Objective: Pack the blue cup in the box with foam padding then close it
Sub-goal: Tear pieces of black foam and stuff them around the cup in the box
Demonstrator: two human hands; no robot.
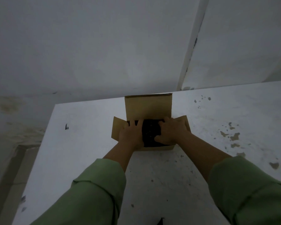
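Both hands press the dark foam padding sheet (150, 133) down into the open brown cardboard box (148, 108) on the white tabletop (88, 135).
Best to push evenly and flat, corners seated, before folding flaps; left hand (131, 135) lies spread, fingers straight; right hand (172, 131) lies palm-down, fingers slightly bent; neither grip clasps anything; blue cup unseen, presumably beneath the foam.
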